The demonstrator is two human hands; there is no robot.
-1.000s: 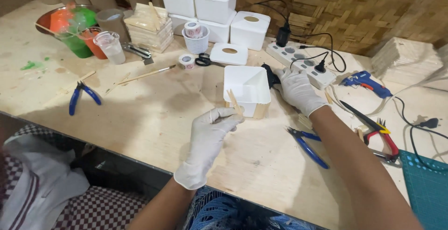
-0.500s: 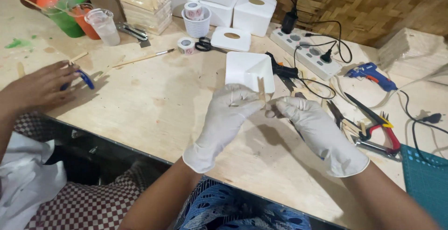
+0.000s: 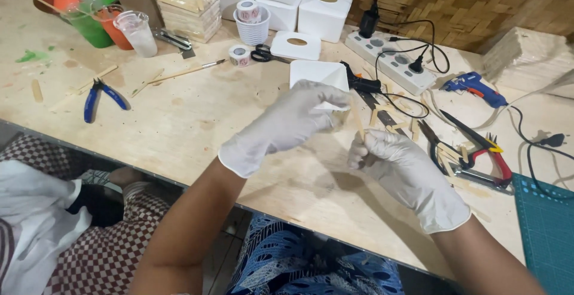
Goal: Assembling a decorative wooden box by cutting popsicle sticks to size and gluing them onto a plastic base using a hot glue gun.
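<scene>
Head view: a stick held between two gloved hands over the table [image 3: 179,121]

The stick [image 3: 357,118] is pinched upright in the closed right hand [image 3: 406,172], as if steadied for work; its top is met at 11 o'clock by the left hand [image 3: 287,121], fingers curled, contents hidden; a white box [image 3: 320,73] lies behind

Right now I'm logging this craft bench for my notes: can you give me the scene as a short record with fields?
Left hand: left hand, white glove, fingers at the top of a thin wooden stick
Right hand: right hand, white glove, grips the stick's lower end
Behind hands: white box
Left of hands: blue-handled pliers
Right of hands: red-handled cutter, blue glue gun
Surface: plywood table
</scene>
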